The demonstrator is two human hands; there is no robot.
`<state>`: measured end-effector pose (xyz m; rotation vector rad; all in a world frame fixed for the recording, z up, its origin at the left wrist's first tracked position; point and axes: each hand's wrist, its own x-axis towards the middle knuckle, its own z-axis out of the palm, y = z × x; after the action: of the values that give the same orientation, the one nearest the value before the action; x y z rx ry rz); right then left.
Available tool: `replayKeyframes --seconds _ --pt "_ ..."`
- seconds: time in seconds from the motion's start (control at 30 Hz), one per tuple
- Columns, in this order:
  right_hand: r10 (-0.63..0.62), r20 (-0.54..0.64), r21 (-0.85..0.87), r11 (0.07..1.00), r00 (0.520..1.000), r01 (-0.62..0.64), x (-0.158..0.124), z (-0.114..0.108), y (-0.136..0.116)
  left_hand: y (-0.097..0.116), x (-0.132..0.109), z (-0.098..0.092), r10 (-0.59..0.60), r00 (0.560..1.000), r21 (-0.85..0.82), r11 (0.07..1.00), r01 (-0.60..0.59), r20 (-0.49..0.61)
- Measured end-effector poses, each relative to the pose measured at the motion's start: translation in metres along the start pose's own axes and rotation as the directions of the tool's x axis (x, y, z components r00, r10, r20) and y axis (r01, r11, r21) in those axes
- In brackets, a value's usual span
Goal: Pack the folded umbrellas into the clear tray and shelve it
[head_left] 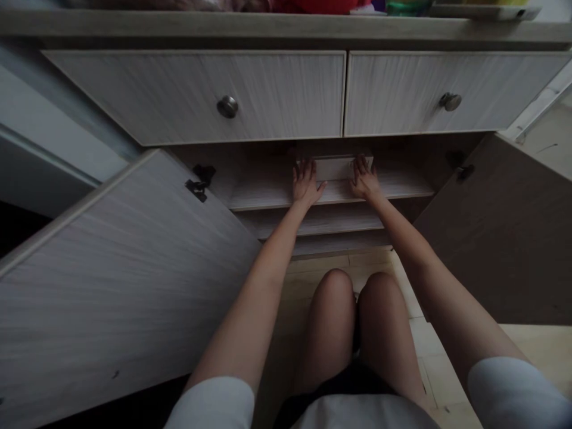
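Box point(333, 170) between the left hand point(305, 186) and right hand point(365, 182): pale greyish beige
Shelf point(263, 193) under the hands: grey-white, fine streaks
Drawer fronts point(277, 89) above the hands: grey, streaked wood grain
Knobs point(227, 106) above the hands: dark metallic grey
Left door point(134, 280), left of the hands: pale grey, streaked grain
Right door point(500, 238), right of the hands: darker brownish grey
Hinges point(196, 190) either side of the hands: black
Sleeves point(218, 405), nearer the body than the hands: white
Item point(324, 6) far above the hands: red

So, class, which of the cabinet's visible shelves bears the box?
The uppermost shelf: the box sits on it, at the left hand and right hand; the other shelves lie lower.
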<state>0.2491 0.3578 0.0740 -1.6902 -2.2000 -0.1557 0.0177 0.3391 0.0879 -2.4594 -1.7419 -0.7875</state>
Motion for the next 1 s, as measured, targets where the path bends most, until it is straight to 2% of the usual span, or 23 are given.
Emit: replayKeyframes --seconds 0.2,0.4,0.63,0.8,0.9,1.0 --pt "0.002 0.016 0.002 1.000 1.000 -0.002 0.016 0.007 0.006 -0.006 0.013 0.001 -0.001 1.000 0.010 1.000 0.001 0.030" --pt "-0.026 -0.015 0.066 0.997 1.000 0.027 0.017 0.009 0.007 -0.011 0.017 0.002 0.016 0.999 0.011 1.000 -0.016 0.033" --pt "0.032 0.046 0.113 0.993 0.998 -0.037 0.008 -0.011 -0.010 -0.009 0.017 0.003 -0.002 0.999 0.027 1.000 0.001 0.040" --pt "0.067 0.091 0.157 0.984 0.994 -0.081 0.008 -0.031 -0.018 -0.004 0.020 -0.008 -0.039 0.994 0.097 0.995 0.029 0.105" --pt "0.073 0.008 0.255 0.964 0.997 -0.073 0.003 -0.045 -0.018 0.001 0.017 -0.020 -0.032 0.997 0.066 0.997 0.027 0.069" --pt "0.127 -0.197 0.466 0.885 0.972 -0.021 -0.026 -0.061 -0.019 0.009 -0.005 -0.029 0.005 0.994 -0.059 0.998 -0.012 -0.108"
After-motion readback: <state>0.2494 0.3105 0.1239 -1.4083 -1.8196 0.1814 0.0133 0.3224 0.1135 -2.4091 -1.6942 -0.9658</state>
